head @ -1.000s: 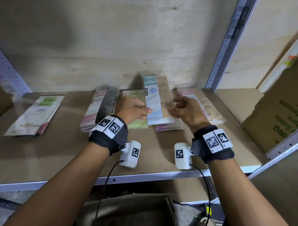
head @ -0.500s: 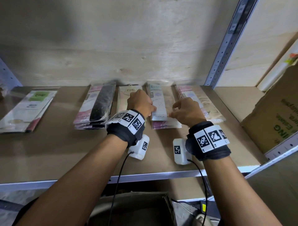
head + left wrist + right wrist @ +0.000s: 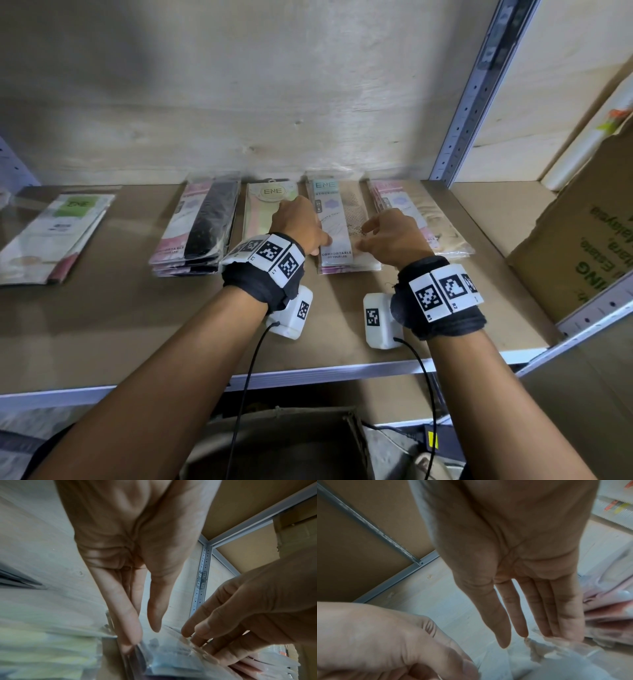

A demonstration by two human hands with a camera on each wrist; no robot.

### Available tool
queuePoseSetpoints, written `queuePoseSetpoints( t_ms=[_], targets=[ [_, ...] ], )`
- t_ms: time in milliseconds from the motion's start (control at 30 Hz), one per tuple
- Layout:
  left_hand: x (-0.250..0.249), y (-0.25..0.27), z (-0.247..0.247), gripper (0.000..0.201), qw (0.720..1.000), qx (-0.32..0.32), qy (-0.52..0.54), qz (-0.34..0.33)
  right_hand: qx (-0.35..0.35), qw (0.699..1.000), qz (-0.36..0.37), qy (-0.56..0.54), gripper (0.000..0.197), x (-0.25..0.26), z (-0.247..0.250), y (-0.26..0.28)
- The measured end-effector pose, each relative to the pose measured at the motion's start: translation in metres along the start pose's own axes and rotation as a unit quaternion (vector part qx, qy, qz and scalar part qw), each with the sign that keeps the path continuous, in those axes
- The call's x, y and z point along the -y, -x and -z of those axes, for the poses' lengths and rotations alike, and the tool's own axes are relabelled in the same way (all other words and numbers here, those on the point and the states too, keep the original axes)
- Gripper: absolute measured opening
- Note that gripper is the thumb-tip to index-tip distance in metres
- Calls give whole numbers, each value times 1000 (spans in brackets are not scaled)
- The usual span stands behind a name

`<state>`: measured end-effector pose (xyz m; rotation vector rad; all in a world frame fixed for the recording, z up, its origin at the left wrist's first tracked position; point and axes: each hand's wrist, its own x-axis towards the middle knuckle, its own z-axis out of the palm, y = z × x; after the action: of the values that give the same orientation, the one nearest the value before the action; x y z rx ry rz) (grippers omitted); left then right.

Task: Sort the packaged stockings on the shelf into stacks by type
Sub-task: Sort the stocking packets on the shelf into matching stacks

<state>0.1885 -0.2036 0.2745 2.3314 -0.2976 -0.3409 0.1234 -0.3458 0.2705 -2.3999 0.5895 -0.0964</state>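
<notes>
A blue-label stocking pack (image 3: 331,219) lies flat on top of a short stack with a pink pack under it, mid-shelf. My left hand (image 3: 298,226) has straight fingers touching the pack's left edge; the left wrist view shows the left hand (image 3: 142,638) at the clear wrapper (image 3: 171,655). My right hand (image 3: 390,236) hovers over the pack's right side, and the right hand (image 3: 525,632) rests straight fingertips on the wrapper (image 3: 556,655). Neither hand grips it.
Other piles on the shelf board (image 3: 137,325): a green-label pack (image 3: 58,233) far left, a pink-and-black stack (image 3: 198,226), a cream-green pack (image 3: 263,212), a pink-beige stack (image 3: 421,219). A cardboard box (image 3: 582,246) stands right of the metal upright (image 3: 469,92).
A second ago both hands held the blue-label pack upright above the shelf. It has since been laid flat on the middle stack, and the fingers have loosened from it.
</notes>
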Motion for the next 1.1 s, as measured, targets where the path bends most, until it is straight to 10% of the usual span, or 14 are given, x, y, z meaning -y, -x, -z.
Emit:
queuePoseSetpoints(
  t_ms=[500,867,1100],
  targets=[
    [20,9,47,16,992,-103,53,-44,-39,988,125,-83,22,14,-3,8],
    [172,26,209,19,938,-284,195,45,139,926,192,-295,10,133,-76,36],
    [246,72,273,26,932,-327,29,156,260,905,194,-277,9,247,-161,40]
  ],
)
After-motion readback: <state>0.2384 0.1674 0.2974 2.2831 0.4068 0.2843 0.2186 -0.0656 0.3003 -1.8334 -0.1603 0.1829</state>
